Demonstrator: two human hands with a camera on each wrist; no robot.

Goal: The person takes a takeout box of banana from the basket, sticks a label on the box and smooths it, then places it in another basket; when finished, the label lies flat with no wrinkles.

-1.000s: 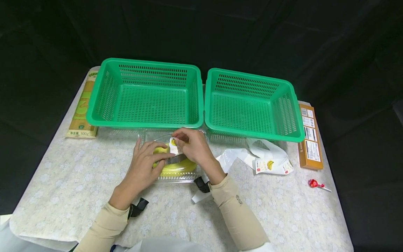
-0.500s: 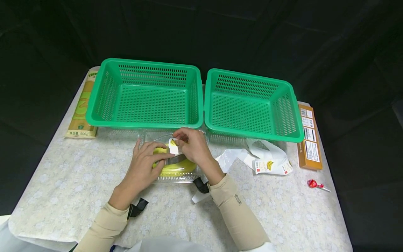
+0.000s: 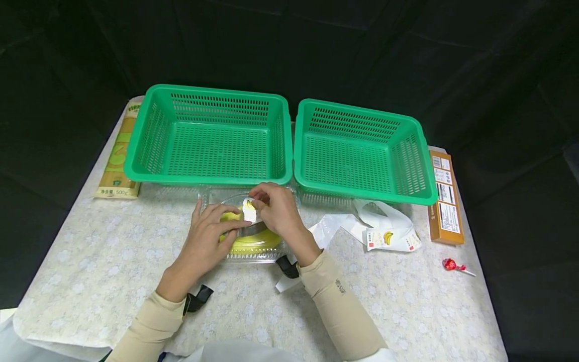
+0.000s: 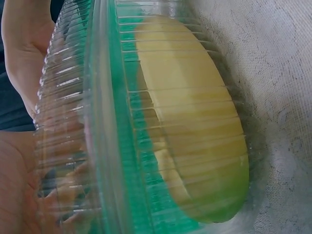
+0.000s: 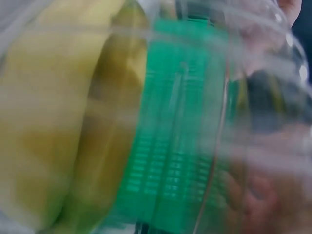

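A white label [image 3: 249, 215] is pinched by the right hand [image 3: 282, 213] and touched by the fingertips of the left hand [image 3: 209, 236] on top of a clear plastic container [image 3: 253, 259], in which yellow contents [image 3: 267, 240] are seen. Behind the container, a left green basket [image 3: 208, 178] and, farther right, a right green basket [image 3: 362, 190] are noted. A label strip [image 3: 393, 240], an orange box [image 3: 445, 198] and a red lollipop [image 3: 450, 264] are found to its right, and a 500g packet [image 3: 118, 166] to its rear left.

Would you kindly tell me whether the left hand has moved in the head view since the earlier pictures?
No, I see no shift: the left hand lies at the same spot relative to the left green basket.
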